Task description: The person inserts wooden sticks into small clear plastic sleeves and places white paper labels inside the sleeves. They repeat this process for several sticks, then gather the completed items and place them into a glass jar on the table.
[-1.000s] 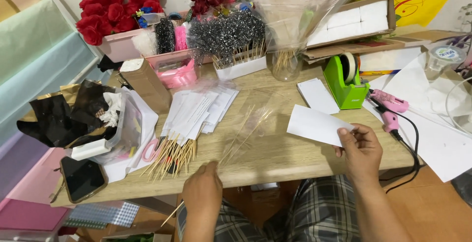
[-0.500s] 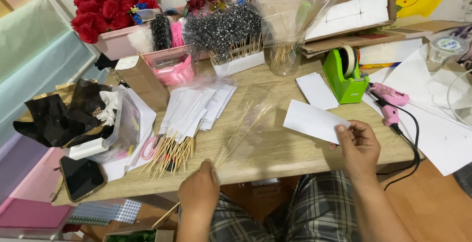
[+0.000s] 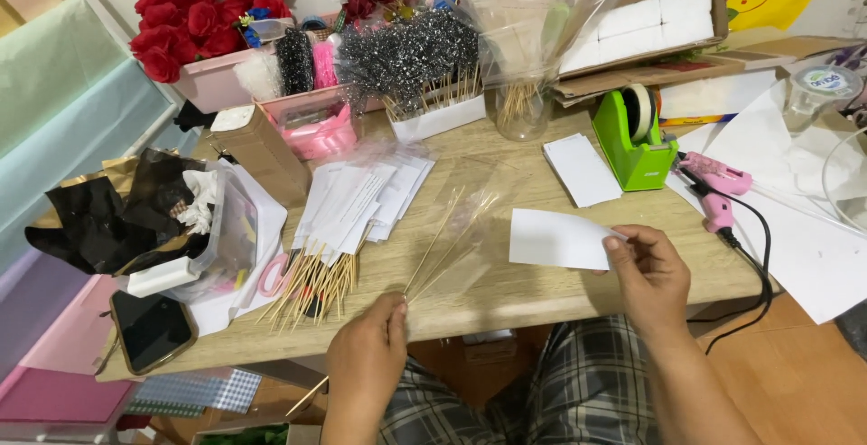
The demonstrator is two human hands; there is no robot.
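Wood-grain bench (image 3: 542,291) is carrying my whole craft spread, its far edge crowded with red roses (image 3: 203,25) and glittery picks (image 3: 406,52) standing on sticks so their heads are staying clear. Left of centre, white cards (image 3: 357,196) are lying fanned over loose skewers (image 3: 312,287), within easy reach. My right hand (image 3: 655,278) is pinching a white paper slip (image 3: 555,239) by its right edge, keeping it flat above the bench. My left hand (image 3: 366,368) is closing its fingers on the low ends of a few thin skewers (image 3: 447,242), which are fanning up and away inside a clear cellophane sleeve (image 3: 470,219).
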